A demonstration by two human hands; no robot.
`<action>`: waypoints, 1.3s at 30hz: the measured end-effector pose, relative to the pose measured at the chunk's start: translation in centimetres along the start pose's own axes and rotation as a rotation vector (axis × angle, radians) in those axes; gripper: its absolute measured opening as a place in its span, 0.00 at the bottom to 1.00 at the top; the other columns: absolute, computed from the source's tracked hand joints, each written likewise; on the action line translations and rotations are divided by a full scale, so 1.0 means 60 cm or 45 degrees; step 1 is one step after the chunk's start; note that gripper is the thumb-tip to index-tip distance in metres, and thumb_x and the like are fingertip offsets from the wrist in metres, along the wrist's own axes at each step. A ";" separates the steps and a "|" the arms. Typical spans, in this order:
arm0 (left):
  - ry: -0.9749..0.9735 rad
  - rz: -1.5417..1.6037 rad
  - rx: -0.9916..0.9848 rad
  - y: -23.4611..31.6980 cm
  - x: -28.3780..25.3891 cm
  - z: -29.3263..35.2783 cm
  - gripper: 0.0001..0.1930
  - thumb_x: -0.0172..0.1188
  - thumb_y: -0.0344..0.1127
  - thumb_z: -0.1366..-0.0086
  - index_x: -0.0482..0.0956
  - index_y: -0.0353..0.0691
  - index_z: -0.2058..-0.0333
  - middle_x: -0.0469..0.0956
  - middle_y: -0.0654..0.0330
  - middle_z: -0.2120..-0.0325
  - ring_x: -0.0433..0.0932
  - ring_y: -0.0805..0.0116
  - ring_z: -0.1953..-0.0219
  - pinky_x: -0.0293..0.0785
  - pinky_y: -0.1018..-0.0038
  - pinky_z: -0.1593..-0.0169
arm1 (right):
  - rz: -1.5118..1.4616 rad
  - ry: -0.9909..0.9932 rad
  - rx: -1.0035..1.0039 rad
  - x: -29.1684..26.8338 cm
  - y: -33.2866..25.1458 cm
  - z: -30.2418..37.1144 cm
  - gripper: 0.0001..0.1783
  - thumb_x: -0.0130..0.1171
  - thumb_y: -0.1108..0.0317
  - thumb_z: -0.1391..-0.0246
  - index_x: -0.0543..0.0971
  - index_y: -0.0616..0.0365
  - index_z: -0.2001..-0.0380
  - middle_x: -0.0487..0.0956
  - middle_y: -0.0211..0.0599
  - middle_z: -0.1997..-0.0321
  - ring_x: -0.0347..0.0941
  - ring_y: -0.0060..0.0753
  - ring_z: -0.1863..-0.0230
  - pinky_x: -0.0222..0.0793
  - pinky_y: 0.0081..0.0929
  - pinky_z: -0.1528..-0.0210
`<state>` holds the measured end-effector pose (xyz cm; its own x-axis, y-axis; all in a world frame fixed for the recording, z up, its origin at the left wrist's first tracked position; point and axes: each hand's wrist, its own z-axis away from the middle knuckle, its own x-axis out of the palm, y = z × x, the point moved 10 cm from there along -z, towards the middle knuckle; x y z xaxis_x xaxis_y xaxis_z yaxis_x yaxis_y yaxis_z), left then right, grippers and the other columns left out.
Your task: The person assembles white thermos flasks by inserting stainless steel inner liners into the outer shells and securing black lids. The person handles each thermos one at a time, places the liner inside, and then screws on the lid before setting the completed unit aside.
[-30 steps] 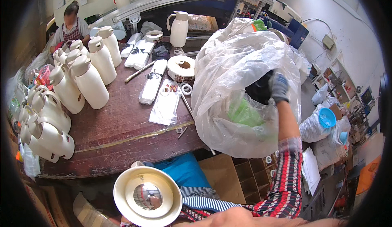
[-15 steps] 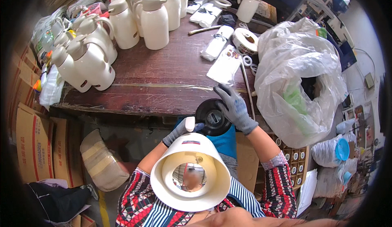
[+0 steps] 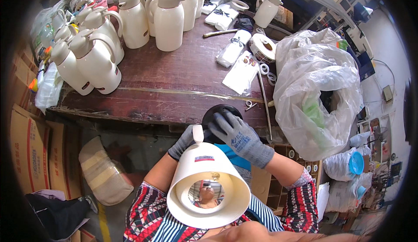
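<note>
A white jug body [image 3: 191, 165] lies tilted in my lap, its wide opening facing me. Inside it a pale ring surrounds a mirror-like round surface [image 3: 207, 195]. Its handle [image 3: 197, 134] sticks up at the far end. My left hand [image 3: 182, 142], in a grey glove, is closed around that far end beside the handle; its fingertips are mostly hidden behind the jug. Just beyond the handle is a round black disc-shaped part [image 3: 223, 108]. My gloved right hand [image 3: 240, 138] lies over this disc, fingers bent across its face and rim.
Several finished-looking white jugs [image 3: 170, 26] crowd the table's left and back. On the right are white packets [image 3: 241, 73], a tape roll [image 3: 263, 48], a thin rod [image 3: 264, 107], small metal parts [image 3: 249, 105] and a big plastic bag [image 3: 315, 98]. Cartons [image 3: 28, 150] stand at left.
My right hand has shifted down and left, from the disc's right edge to across it. The disc has tilted and moved slightly away. The jug has moved a little right.
</note>
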<state>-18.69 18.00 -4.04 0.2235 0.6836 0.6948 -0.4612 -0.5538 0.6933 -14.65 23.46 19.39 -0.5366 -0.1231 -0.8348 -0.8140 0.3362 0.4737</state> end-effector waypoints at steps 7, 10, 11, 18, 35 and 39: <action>0.055 -0.371 0.236 0.012 -0.014 0.005 0.10 0.63 0.33 0.31 0.85 0.37 0.54 0.84 0.63 0.66 0.80 0.75 0.65 0.81 0.73 0.60 | -0.200 -0.331 0.234 0.024 0.009 -0.014 0.37 0.61 0.48 0.43 0.71 0.60 0.35 0.75 0.47 0.48 0.78 0.44 0.54 0.80 0.42 0.57; 0.024 -0.431 0.304 0.006 -0.021 0.000 0.10 0.64 0.36 0.32 0.86 0.38 0.57 0.83 0.63 0.69 0.78 0.74 0.69 0.78 0.71 0.65 | -0.208 -0.397 0.373 0.059 0.011 0.010 0.37 0.60 0.49 0.42 0.71 0.57 0.34 0.73 0.48 0.44 0.75 0.47 0.48 0.77 0.41 0.52; 0.057 -0.449 0.298 -0.014 -0.045 -0.007 0.10 0.65 0.37 0.33 0.86 0.39 0.58 0.83 0.62 0.71 0.78 0.73 0.71 0.77 0.70 0.67 | -0.404 -0.712 0.641 0.088 0.028 0.014 0.34 0.58 0.52 0.41 0.72 0.52 0.34 0.72 0.48 0.39 0.73 0.49 0.43 0.76 0.41 0.48; 0.025 -0.748 0.536 -0.025 -0.057 -0.024 0.11 0.61 0.42 0.30 0.85 0.41 0.65 0.83 0.63 0.74 0.79 0.71 0.73 0.76 0.69 0.70 | -0.155 -0.405 0.312 0.047 -0.003 0.004 0.47 0.66 0.45 0.46 0.65 0.71 0.34 0.70 0.54 0.42 0.72 0.47 0.46 0.76 0.43 0.49; 0.002 -0.450 0.273 0.006 -0.045 0.043 0.17 0.59 0.35 0.29 0.79 0.31 0.46 0.82 0.53 0.51 0.82 0.65 0.53 0.81 0.72 0.48 | -0.174 -0.274 0.942 0.005 0.088 -0.010 0.48 0.76 0.46 0.54 0.69 0.60 0.35 0.77 0.51 0.41 0.81 0.47 0.55 0.79 0.40 0.59; 0.049 -0.849 0.285 0.041 -0.035 0.060 0.19 0.63 0.37 0.30 0.77 0.34 0.45 0.81 0.58 0.52 0.79 0.70 0.52 0.78 0.72 0.48 | -1.228 -0.058 1.394 0.155 0.128 0.112 0.39 0.78 0.60 0.53 0.75 0.59 0.39 0.83 0.46 0.47 0.82 0.43 0.56 0.77 0.33 0.50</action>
<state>-17.19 13.49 -3.08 0.3645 0.9254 0.1035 -0.0475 -0.0925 0.9946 -24.38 31.15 13.37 0.1327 -0.6855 -0.7159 -0.2622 0.6723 -0.6923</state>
